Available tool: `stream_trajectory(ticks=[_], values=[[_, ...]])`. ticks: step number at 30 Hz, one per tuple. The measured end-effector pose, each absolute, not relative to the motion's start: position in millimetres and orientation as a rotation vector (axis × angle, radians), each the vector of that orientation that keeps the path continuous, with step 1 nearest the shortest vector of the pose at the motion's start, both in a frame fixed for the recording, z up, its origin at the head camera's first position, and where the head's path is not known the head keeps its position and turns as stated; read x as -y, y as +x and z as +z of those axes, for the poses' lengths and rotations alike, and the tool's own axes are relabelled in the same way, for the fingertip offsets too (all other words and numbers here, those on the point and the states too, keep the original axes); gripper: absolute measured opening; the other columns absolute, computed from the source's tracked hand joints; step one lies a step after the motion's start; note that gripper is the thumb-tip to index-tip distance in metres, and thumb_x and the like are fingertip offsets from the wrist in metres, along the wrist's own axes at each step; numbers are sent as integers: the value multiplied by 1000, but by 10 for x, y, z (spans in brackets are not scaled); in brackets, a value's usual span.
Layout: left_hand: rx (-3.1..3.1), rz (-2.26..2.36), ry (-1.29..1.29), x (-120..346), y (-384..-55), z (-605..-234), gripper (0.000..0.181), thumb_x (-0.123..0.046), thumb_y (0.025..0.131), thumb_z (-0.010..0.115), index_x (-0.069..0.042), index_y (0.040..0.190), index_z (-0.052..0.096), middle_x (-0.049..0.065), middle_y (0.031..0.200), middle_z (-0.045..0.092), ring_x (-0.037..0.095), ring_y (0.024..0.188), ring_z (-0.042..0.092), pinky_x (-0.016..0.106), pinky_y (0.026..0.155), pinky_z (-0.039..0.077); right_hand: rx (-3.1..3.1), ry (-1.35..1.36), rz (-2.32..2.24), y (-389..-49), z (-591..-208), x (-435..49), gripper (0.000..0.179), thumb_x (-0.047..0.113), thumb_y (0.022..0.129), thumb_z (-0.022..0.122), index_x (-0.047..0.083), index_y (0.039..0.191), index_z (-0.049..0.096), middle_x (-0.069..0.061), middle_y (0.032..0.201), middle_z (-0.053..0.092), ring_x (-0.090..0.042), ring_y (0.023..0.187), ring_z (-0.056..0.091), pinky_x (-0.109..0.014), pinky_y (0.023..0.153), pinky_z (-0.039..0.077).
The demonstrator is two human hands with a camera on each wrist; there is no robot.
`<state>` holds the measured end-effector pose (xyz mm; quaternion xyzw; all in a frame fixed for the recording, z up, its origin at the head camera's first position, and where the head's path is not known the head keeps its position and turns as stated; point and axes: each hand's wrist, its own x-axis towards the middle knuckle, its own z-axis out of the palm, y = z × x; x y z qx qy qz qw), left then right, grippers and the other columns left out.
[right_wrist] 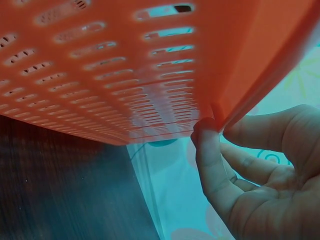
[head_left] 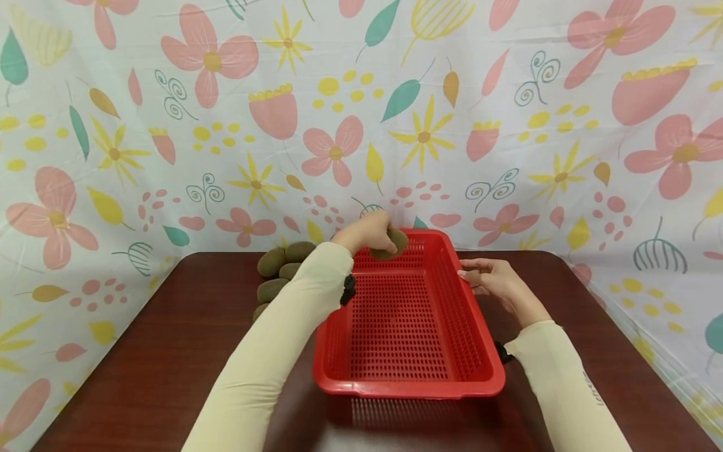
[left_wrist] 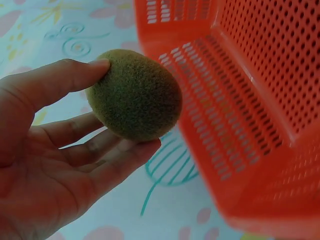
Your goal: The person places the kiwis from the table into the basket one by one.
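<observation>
My left hand pinches a brown fuzzy kiwi between thumb and fingers. In the head view that kiwi is over the far left part of a red plastic basket, whose slotted floor is bare. My right hand grips the basket's right rim; in the right wrist view its thumb and fingers pinch the rim's edge. Several more kiwis lie in a group on the table left of the basket, partly hidden behind my left forearm.
The dark brown wooden table carries the basket and kiwis. A white flower-print cloth hangs behind the table and along its sides. Black straps sit on the wrists over cream sleeves.
</observation>
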<state>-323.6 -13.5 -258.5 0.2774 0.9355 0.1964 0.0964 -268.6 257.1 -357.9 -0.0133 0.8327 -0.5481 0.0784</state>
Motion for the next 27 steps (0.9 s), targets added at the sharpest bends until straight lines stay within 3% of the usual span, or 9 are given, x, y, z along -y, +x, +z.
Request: stream_trajectory(ticks=[6, 12, 20, 27], values=[[-2721, 609, 826, -67, -3222, -2751, 15, -11, 84, 73, 0, 79, 64, 2, 68, 54, 13, 62, 49, 23, 56, 46, -2481, -39, -1647, -2681, -3586, -2577, 58, 23, 94, 63, -5, 141, 43, -10, 105, 68, -14, 84, 66, -37, 79, 56], [-2660, 637, 816, -213, -3226, -2928, 43, -9, 84, 73, -10, 54, 42, -2, 50, 33, 11, 50, 34, 22, 50, 38, -2484, -39, -1645, -2684, -3587, -2575, 58, 25, 94, 63, -4, 141, 43, -10, 107, 67, -15, 86, 66, -39, 81, 55], [-2585, 578, 751, -328, -3167, -3169, 55, -11, 85, 73, -13, 52, 28, -2, 52, 18, 11, 47, 17, 24, 47, 27, -2472, -40, -1662, -2694, -3610, -2587, 58, 24, 94, 63, -4, 141, 44, -4, 99, 69, -14, 84, 66, -37, 80, 56], [-2527, 603, 727, -403, -3073, -3309, 51, -10, 85, 73, -13, 57, 30, -2, 53, 22, 11, 48, 25, 24, 48, 31, -2486, -40, -1665, -2685, -3613, -2586, 57, 24, 94, 63, -4, 140, 44, -9, 103, 68, -15, 84, 66, -38, 80, 56]])
